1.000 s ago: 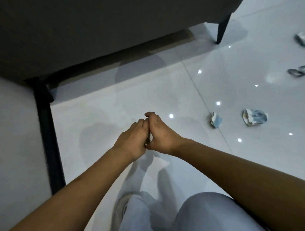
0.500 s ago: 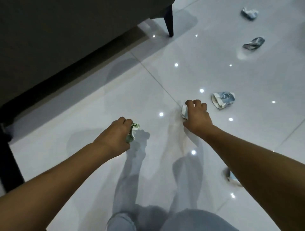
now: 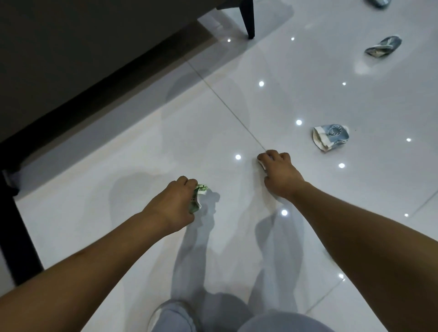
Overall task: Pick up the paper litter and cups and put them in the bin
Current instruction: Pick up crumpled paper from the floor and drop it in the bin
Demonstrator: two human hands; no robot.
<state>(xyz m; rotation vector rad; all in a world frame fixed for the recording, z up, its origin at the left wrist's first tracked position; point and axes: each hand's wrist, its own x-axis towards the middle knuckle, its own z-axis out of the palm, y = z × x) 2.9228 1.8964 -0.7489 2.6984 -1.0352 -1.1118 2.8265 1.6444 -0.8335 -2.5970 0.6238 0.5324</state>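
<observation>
Under our right hand (image 3: pixel 279 171) a white scrap (image 3: pixel 262 164) shows only as a sliver at the fingertips; the fingers are curled over it, low at the floor (image 3: pixel 118 170), so we take it as gripped, though how firmly we cannot tell; our left hand (image 3: pixel 174 203) is closed round a green-and-white wad (image 3: pixel 198 197), part of it sticking out past the knuckles on the side toward the right hand

What could go wrong, as we judge it: both fists are already taken, so reaching for more litter means loosening a grip, and the wad's loose end could slip out; the scrap lies so thin on the glossy tile that it may slide from the fingertips rather than lift; the bin is nowhere in view, so we must carry both pieces some way with no free hand

Beyond the right hand, a little to its right, lies a crushed blue cup (image 3: pixel 331 136); farther off the same way sits a flattened cup (image 3: pixel 382 46), and a third piece (image 3: pixel 379 2) is cut by the top edge; beyond the left hand stands dark furniture (image 3: pixel 83 59) with a leg (image 3: pixel 247 20), well apart from the litter; nothing blocks the way to the blue cup; bright light spots on the tile could be mistaken for bits of paper
</observation>
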